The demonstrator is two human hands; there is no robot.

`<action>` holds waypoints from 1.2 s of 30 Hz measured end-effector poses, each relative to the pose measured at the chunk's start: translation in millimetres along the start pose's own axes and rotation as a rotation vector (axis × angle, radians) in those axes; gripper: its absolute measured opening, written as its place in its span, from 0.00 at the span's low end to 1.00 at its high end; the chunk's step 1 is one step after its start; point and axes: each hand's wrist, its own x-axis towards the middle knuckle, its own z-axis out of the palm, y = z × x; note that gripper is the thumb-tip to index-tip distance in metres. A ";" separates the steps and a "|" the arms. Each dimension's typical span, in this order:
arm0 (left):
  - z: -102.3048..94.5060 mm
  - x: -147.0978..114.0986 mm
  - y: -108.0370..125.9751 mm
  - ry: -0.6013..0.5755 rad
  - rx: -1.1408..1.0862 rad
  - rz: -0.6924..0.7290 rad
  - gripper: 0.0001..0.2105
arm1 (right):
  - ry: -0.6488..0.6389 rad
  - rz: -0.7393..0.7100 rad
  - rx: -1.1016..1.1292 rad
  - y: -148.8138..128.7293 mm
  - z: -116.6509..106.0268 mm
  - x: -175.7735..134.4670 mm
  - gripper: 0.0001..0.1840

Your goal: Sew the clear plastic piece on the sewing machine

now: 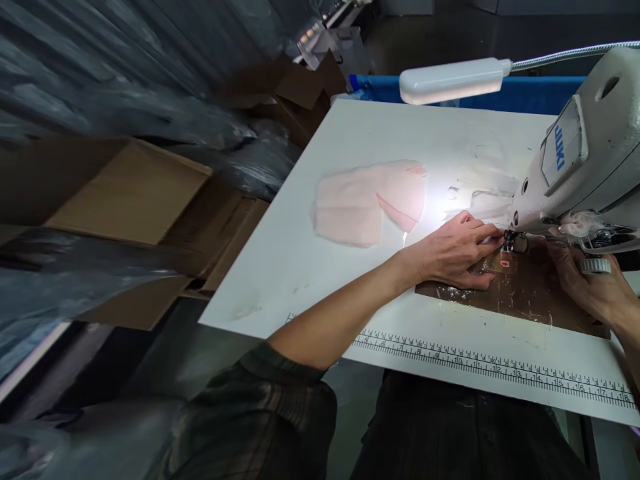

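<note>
My left hand (463,250) rests on the sewing machine's bed, fingers stretched toward the presser foot (509,241) and thumb spread apart. Its fingertips are right beside the foot; any thin material under them is hard to make out. My right hand (590,283) lies right of the needle area, partly hidden behind the machine head (590,147), its fingertips out of sight. Beneath both hands is a brown, scuffed bed plate (530,300) with clear tape and a small red-marked label (505,264). Behind my left hand lies sheer whitish material (493,203).
A pale pink cut fabric piece (350,207) lies on the white table (300,280), left of my hand. A ruler scale (450,360) runs along the front edge. A white lamp (455,80) hangs over the back. Cardboard boxes (135,193) and plastic wrapping stand at left.
</note>
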 end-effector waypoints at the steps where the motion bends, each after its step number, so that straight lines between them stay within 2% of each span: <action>1: 0.9 -0.4 0.1 0.009 -0.008 -0.005 0.26 | -0.021 0.018 0.015 -3.0 -0.1 -0.2 0.26; 5: 7.0 -1.9 -0.1 0.086 -0.038 -0.039 0.25 | -0.059 0.016 0.103 -10.5 -0.7 -3.1 0.28; 9: 14.5 -1.7 -1.9 0.184 -0.076 -0.092 0.23 | -0.029 -0.018 0.076 -9.0 -1.0 -3.0 0.24; 13: 22.0 -1.0 -1.5 0.349 -0.098 -0.270 0.23 | -0.044 0.013 0.031 -8.9 0.0 -1.1 0.25; 15: 23.8 -0.8 -1.2 0.386 -0.089 -0.323 0.24 | -0.041 0.042 0.014 -8.7 1.9 -1.1 0.26; 17: 21.8 1.5 -3.2 0.361 -0.084 -0.310 0.24 | -0.024 0.045 -0.009 -6.9 5.0 -1.6 0.27; 20: 9.9 15.2 -15.0 0.245 -0.077 -0.247 0.22 | 0.004 -0.037 -0.054 -1.7 10.5 -3.1 0.23; 22: -2.0 33.4 -29.5 0.137 -0.085 -0.255 0.19 | 0.020 -0.091 -0.079 2.2 14.4 -3.9 0.22; 25: -18.5 67.7 -57.0 -0.040 -0.171 -0.347 0.14 | 0.064 -0.120 -0.100 7.3 20.1 -4.3 0.21; 26: -22.2 78.3 -66.5 -0.061 -0.180 -0.364 0.14 | 0.077 -0.129 -0.096 8.8 21.9 -4.1 0.21; 29: -25.6 99.7 -91.7 -0.058 -0.175 -0.442 0.19 | 0.111 -0.145 -0.094 12.6 26.2 -3.8 0.22; 31: -23.2 103.5 -103.7 -0.035 -0.170 -0.504 0.21 | 0.137 -0.154 -0.103 14.6 28.8 -4.1 0.22; 36: -17.8 86.7 -111.7 -0.029 -0.195 -0.618 0.26 | 0.158 -0.207 -0.139 21.7 36.9 -5.1 0.23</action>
